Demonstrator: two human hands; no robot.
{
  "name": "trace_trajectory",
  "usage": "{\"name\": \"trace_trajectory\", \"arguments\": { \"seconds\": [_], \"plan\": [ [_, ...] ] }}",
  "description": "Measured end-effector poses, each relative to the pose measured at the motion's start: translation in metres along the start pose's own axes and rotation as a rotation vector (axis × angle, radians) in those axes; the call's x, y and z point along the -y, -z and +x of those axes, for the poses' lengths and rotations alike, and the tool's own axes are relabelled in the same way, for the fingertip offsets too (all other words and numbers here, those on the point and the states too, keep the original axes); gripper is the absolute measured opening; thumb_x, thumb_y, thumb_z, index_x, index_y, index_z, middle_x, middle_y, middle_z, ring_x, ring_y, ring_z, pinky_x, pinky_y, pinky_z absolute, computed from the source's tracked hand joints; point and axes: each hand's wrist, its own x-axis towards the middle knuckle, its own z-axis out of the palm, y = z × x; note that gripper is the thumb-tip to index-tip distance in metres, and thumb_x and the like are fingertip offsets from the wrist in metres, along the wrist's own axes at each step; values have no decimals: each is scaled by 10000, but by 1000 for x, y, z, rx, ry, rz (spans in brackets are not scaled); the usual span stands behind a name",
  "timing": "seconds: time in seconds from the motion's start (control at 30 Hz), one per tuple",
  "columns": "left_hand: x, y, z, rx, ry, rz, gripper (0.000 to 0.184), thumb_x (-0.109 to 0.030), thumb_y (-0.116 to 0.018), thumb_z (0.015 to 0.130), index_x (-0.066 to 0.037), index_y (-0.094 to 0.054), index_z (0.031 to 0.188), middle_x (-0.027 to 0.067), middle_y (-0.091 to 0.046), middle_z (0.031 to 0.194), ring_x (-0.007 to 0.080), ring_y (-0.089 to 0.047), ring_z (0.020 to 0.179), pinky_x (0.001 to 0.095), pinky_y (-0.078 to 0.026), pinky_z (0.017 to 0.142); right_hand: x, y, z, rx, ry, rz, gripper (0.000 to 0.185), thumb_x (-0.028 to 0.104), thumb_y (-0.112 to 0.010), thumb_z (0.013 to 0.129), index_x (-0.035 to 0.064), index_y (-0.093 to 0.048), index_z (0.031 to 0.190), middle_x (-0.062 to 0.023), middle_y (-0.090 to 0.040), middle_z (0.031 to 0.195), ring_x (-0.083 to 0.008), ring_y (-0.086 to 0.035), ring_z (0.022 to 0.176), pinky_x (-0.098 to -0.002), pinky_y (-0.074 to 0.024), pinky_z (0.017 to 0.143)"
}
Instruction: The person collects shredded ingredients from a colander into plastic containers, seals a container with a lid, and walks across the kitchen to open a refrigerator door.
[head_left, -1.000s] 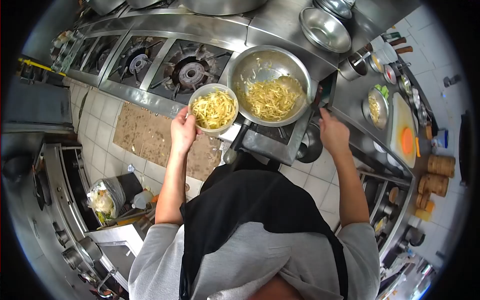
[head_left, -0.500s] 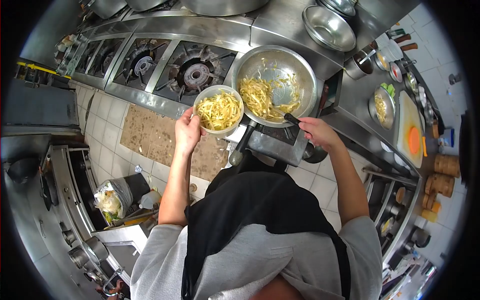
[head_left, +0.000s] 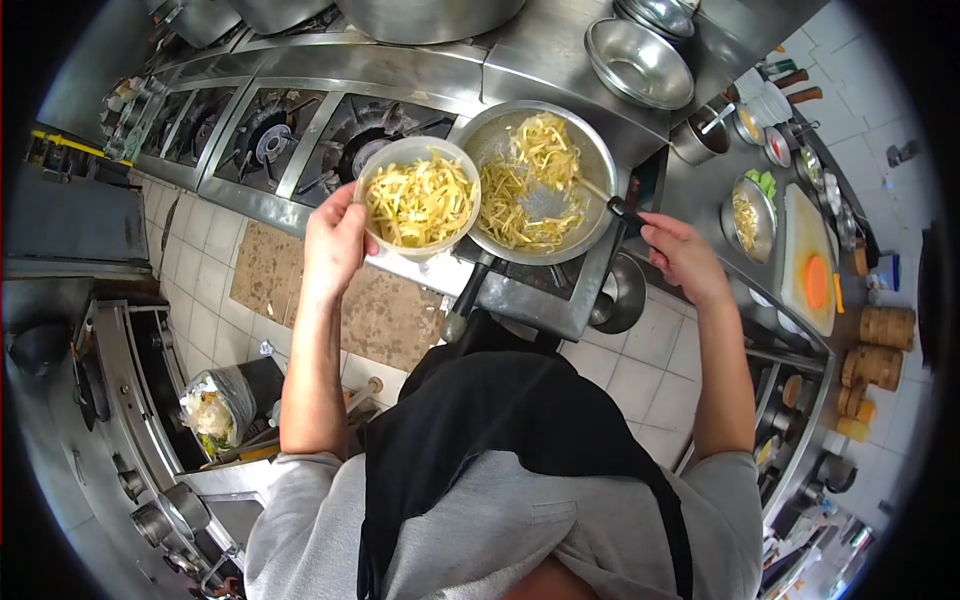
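My left hand (head_left: 337, 240) grips the rim of a round, pale plastic tub (head_left: 377, 240) filled with yellowish shredded food (head_left: 420, 200). The tub is held beside the left rim of a large steel frying pan (head_left: 597, 160), over the stove's front edge. More of the yellowish strips (head_left: 525, 215) lie in the pan. In my closed right hand (head_left: 685, 255) is a black-handled cooking spoon (head_left: 628, 212). Its head is hidden under a heap of strips (head_left: 546, 148) in the upper part of the pan. The pan's black handle (head_left: 468, 300) points toward my apron.
Gas burners (head_left: 372, 150) line the stove to the left. Nested steel bowls (head_left: 640, 62) stand behind the pan. A side counter at right bears a steel pot (head_left: 700, 135), a bowl of strips (head_left: 748, 220) and a cutting board (head_left: 808, 260) with an orange piece.
The spoon has moved up in the pan, bringing a heap of strips with it. My left hand has raised the tub slightly leftward. My right hand has shifted right.
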Motion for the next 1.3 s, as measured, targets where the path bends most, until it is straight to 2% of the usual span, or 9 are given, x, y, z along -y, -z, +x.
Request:
{"name": "trace_trajectory", "arguments": {
  "seconds": [0.23, 0.4, 0.5, 0.6, 0.7, 0.87, 0.97, 1.03, 1.3],
  "plan": [
    [-51, -38, 38, 80, -89, 47, 349, -136, -481, 924, 65, -664, 1142, 32, -644, 685, 68, -514, 485, 241, -389, 447, 78, 21, -44, -30, 134, -96, 341, 188, -615, 967, 55, -628, 1281, 102, -490, 708, 14, -428, 571, -158, -255, 421],
    [-40, -81, 76, 141, -76, 45, 309, -117, -505, 924, 83, -669, 1094, 75, -684, 742, 99, -547, 492, 274, -440, 495, 99, 0, -58, -60, 244, -112, 329, 170, -632, 955, 55, -647, 1264, 109, -505, 758, 12, -419, 616, -149, -329, 525],
    [-24, -107, 95, 146, -67, 13, 300, -128, -516, 919, 83, -679, 1057, 108, -690, 725, 137, -595, 498, 306, -482, 528, 70, -17, -43, -127, 454, -383, 320, 161, -618, 953, 63, -644, 1257, 29, -612, 786, -121, -593, 679, -281, -465, 602],
    [-22, -125, 96, 135, -70, 32, 322, -160, -522, 902, 79, -678, 1050, 119, -670, 656, 162, -628, 517, 330, -504, 569, 34, -43, -38, -427, 906, -901, 380, 116, -620, 911, 146, -610, 1289, -149, -632, 849, -352, -647, 762, -434, -515, 666],
    [-15, -133, 97, 149, -64, 14, 316, -143, -499, 937, 48, -667, 1124, 45, -638, 674, 85, -524, 442, 254, -395, 396, 33, -46, -50, -481, 820, -1033, 406, 108, -633, 901, 159, -600, 1303, -122, -594, 820, -342, -632, 714, -448, -504, 632],
    [-12, -135, 95, 176, -58, 98, 296, -142, -491, 931, 50, -673, 1065, 44, -625, 644, 90, -547, 459, 258, -402, 409, 41, -41, -68, -607, 888, -1126, 458, 77, -650, 859, 197, -615, 1300, -77, -535, 783, -286, -599, 659, -414, -484, 575],
    [-15, -138, 87, 174, -77, 2, 282, -142, -486, 932, 42, -672, 1037, 43, -625, 644, 90, -552, 465, 257, -409, 416, 38, -39, -72, -508, 859, -1328, 487, 65, -652, 841, 213, -619, 1304, -58, -520, 776, -261, -586, 642, -396, -477, 566],
    [-14, -136, 82, 174, -40, -26, 293, -138, -512, 922, 54, -688, 1056, 84, -661, 665, 124, -591, 507, 308, -470, 525, 54, -29, -80, -570, 975, -1246, 514, 48, -653, 825, 222, -624, 1307, -51, -513, 766, -258, -582, 634, -395, -478, 565],
    [0, -128, 76, 205, -61, 2, 311, -128, -506, 909, 33, -685, 1105, 79, -657, 661, 131, -592, 507, 316, -473, 532, 64, -36, -89, -435, 923, -1329, 517, 33, -678, 780, 263, -674, 1243, -62, -500, 747, -266, -574, 633, -392, -473, 574]
  ]
}}
